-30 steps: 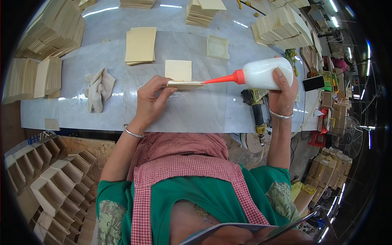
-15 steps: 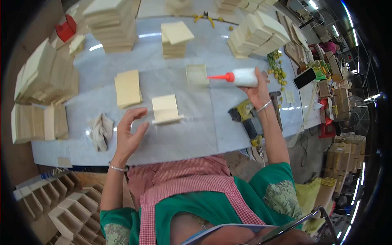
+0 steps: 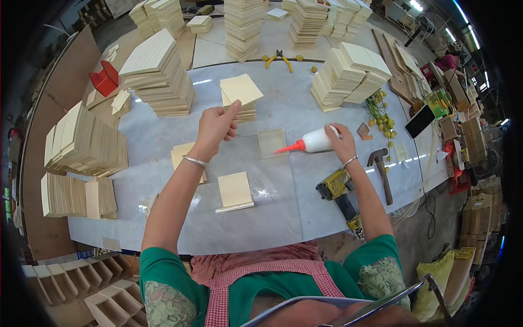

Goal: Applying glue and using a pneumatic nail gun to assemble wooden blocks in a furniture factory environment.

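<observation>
I'm seeing open worktop (image 3: pixel 283 212) in front of me, hemmed by wooden stacks (image 3: pixel 158 76) at the left and far edges. My left hand (image 3: pixel 215 128) is reaching out, pinching the top square panel (image 3: pixel 241 89) off a small pile. My right hand (image 3: pixel 342 143) is wrapping around the glue bottle (image 3: pixel 313 143), lying it sideways, red nozzle pointing left over a thin square piece (image 3: pixel 271 143).

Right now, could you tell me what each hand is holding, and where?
Left hand pinches a thin wooden square by its near corner; right hand grips a glue bottle at its rear.
</observation>
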### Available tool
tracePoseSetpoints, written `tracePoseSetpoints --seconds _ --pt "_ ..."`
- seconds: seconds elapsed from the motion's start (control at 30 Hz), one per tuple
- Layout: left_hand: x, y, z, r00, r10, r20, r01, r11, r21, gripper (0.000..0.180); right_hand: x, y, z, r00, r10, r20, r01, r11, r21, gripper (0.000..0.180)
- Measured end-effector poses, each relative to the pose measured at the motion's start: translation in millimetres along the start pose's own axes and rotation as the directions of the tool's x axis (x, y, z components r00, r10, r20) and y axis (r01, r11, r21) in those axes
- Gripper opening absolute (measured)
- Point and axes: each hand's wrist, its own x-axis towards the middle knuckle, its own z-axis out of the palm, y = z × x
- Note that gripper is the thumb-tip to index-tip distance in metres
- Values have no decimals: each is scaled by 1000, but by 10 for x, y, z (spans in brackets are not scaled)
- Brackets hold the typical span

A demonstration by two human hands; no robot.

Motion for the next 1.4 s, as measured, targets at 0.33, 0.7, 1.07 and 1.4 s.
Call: tracePoseSetpoints --seconds 0.33,0.7,1.07,1.4 --pt "-61 -163 -35 998 59 -21 -62 904 -424 21 -265 -828 -21 894 -401 -198 410 912 4 21" --pt "-1251 -246 -330 938 281 204 -217 934 -285 18 -795 -1665 349 876 -123 466 -175 819 547 19" --pt "-1737 -1441 -199 879 477 -20 -477 879 10 22 -1015 -1502 399 898 -75 434 -277 670 689 15" --pt "-1601 -1453 56 815 546 -194 -537 837 99 25 -1203 -1542 550 855 -87 512 -323 684 655 17"
